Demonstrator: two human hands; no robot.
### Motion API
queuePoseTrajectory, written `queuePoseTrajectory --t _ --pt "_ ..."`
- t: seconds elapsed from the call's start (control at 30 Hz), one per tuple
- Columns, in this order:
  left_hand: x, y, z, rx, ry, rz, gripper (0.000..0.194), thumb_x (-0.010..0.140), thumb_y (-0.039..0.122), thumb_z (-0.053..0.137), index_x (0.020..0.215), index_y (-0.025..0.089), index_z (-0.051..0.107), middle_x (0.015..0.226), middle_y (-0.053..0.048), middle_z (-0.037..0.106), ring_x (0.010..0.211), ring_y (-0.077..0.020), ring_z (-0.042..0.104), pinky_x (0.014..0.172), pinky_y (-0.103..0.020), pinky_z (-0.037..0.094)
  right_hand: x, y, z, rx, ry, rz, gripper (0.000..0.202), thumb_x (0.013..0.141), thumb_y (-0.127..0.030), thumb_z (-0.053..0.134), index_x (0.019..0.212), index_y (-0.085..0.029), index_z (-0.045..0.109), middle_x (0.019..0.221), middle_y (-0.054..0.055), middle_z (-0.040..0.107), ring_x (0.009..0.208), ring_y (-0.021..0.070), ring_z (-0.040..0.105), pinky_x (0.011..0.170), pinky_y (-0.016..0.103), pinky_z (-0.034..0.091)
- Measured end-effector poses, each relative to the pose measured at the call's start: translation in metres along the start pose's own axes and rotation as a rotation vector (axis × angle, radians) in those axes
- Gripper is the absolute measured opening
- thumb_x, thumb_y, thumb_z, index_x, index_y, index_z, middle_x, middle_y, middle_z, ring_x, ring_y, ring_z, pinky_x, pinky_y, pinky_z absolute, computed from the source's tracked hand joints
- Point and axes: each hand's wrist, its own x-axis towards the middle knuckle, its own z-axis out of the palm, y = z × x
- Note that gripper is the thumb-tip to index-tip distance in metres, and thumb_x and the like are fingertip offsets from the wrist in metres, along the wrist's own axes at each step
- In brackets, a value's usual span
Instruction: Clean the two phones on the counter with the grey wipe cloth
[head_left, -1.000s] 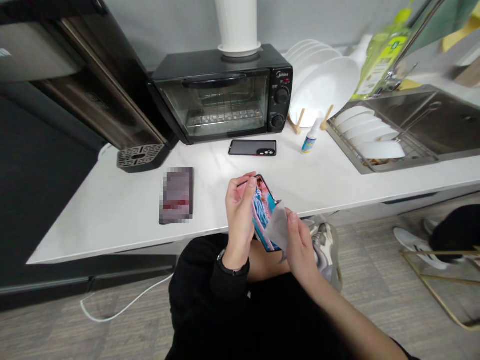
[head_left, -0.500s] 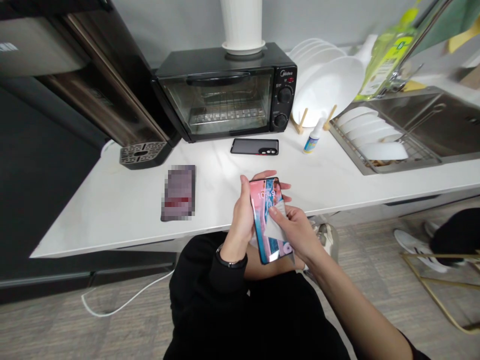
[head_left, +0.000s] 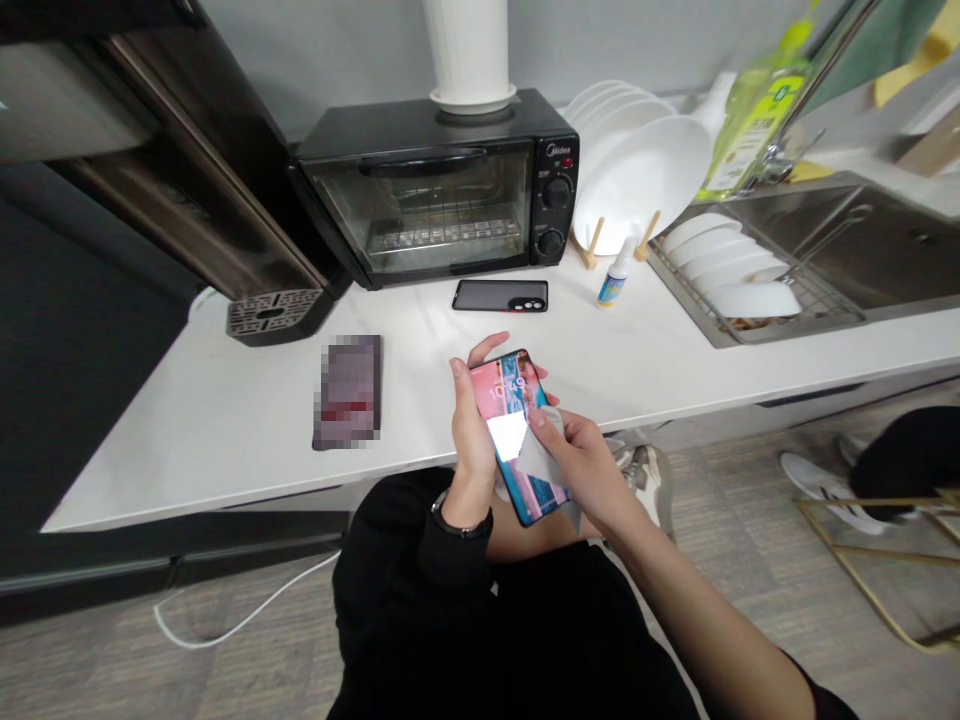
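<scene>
A smartphone (head_left: 501, 398) with a lit, colourful lock screen lies tilted in my left hand (head_left: 472, 435), whose fingers wrap behind it and show at its far edge. My right hand (head_left: 589, 460) presses a thin whitish cloth (head_left: 538, 462) against the lower right part of the screen, thumb on top. A bright white reflection crosses the glass. On the white counter (head_left: 420, 390) beyond the phone lies a black-edged phone case (head_left: 500, 296) with camera openings. To its right stands a small spray bottle (head_left: 615, 275) with a blue and yellow label.
A blurred-out flat dark item (head_left: 349, 390) lies at the counter's left. Behind are a black toaster oven (head_left: 442, 215), a dark drink machine (head_left: 277, 315) and white plates (head_left: 637, 185) in a wooden rack. A sink (head_left: 892, 240) with a dish rack is at right. Another person's shoe (head_left: 829, 490) shows below.
The phone has turned slightly, its top leaning further left, and a white reflection now covers mid-screen. The cloth under my right hand has shifted towards the right edge. The view has moved a little.
</scene>
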Motion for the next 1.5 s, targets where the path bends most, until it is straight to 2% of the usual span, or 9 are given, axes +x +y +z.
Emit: queuePoseTrajectory --t 0.13,0.3,0.47,0.57,0.7,0.9,1.13,1.3,1.5 --pt "-0.001 0.003 -0.003 -0.002 0.026 0.016 0.068 0.096 0.076 0.047 0.140 0.025 0.058 0.092 -0.007 0.079 0.077 -0.0233 0.079 0.076 -0.037 0.065 -0.007 0.007 0.006 0.074 0.010 0.049 0.044 0.085 -0.065 0.076 0.089 -0.021 0.074 0.075 -0.001 0.070 0.062 0.0151 0.054 0.058 0.026 0.041" --pt "0.001 0.003 -0.005 -0.032 -0.014 -0.024 0.071 0.096 0.078 0.047 0.143 0.026 0.057 0.094 -0.007 0.079 0.079 -0.0236 0.080 0.075 -0.036 0.065 -0.023 0.007 -0.004 0.227 0.087 0.169 0.039 0.073 -0.051 0.087 0.099 -0.023 0.079 0.089 0.001 0.079 0.083 0.0231 0.070 0.080 0.032 0.054" --pt "0.001 0.003 -0.006 -0.043 -0.079 -0.016 0.072 0.097 0.077 0.045 0.146 0.025 0.056 0.097 -0.008 0.079 0.083 -0.0241 0.080 0.078 -0.037 0.065 -0.023 -0.010 -0.023 0.143 -0.261 0.166 0.036 0.082 -0.044 0.083 0.109 -0.020 0.078 0.095 0.003 0.079 0.081 0.0180 0.069 0.077 0.027 0.053" --pt "0.000 0.004 -0.005 -0.027 -0.095 -0.019 0.074 0.096 0.079 0.045 0.147 0.026 0.055 0.099 -0.008 0.079 0.086 -0.0251 0.080 0.081 -0.038 0.065 -0.018 -0.019 -0.027 0.074 -0.326 0.140 0.034 0.086 -0.046 0.082 0.106 -0.019 0.077 0.091 0.003 0.078 0.074 0.0152 0.066 0.070 0.025 0.050" --pt "-0.003 0.003 -0.001 -0.015 -0.112 -0.066 0.076 0.094 0.081 0.045 0.146 0.027 0.057 0.097 -0.008 0.079 0.089 -0.0267 0.080 0.081 -0.040 0.065 -0.009 -0.022 -0.023 0.051 -0.262 0.103 0.035 0.079 -0.047 0.088 0.093 -0.018 0.077 0.086 0.002 0.077 0.069 0.0143 0.064 0.066 0.025 0.049" --pt "-0.002 -0.001 -0.001 -0.035 -0.143 -0.082 0.072 0.096 0.079 0.042 0.138 0.024 0.063 0.097 -0.009 0.079 0.084 -0.0260 0.080 0.075 -0.037 0.065 0.003 -0.009 -0.004 0.101 -0.026 0.042 0.043 0.075 -0.058 0.088 0.080 -0.018 0.072 0.073 0.000 0.072 0.060 0.0128 0.057 0.057 0.024 0.044" --pt "0.004 0.002 -0.009 -0.041 -0.062 -0.014 0.072 0.099 0.077 0.038 0.140 0.023 0.060 0.100 -0.008 0.080 0.080 -0.0233 0.080 0.077 -0.036 0.065 -0.022 0.001 -0.017 0.029 -0.220 0.077 0.039 0.083 -0.052 0.083 0.099 -0.018 0.075 0.086 0.002 0.076 0.071 0.0141 0.064 0.067 0.024 0.049" --pt "0.004 0.001 -0.004 -0.051 -0.090 -0.093 0.078 0.099 0.079 0.030 0.140 0.021 0.062 0.097 -0.009 0.080 0.077 -0.0244 0.080 0.073 -0.037 0.065 -0.021 -0.001 -0.025 0.019 -0.082 0.054 0.040 0.082 -0.055 0.083 0.094 -0.018 0.074 0.080 0.001 0.073 0.065 0.0139 0.059 0.060 0.024 0.047" --pt "-0.002 0.004 -0.002 -0.061 -0.064 -0.069 0.078 0.099 0.079 0.028 0.140 0.022 0.062 0.084 -0.008 0.077 0.075 -0.0234 0.078 0.073 -0.036 0.064 -0.014 0.004 -0.009 0.026 0.000 -0.030 0.041 0.083 -0.058 0.081 0.095 -0.019 0.075 0.083 0.002 0.073 0.070 0.0155 0.059 0.065 0.026 0.048"
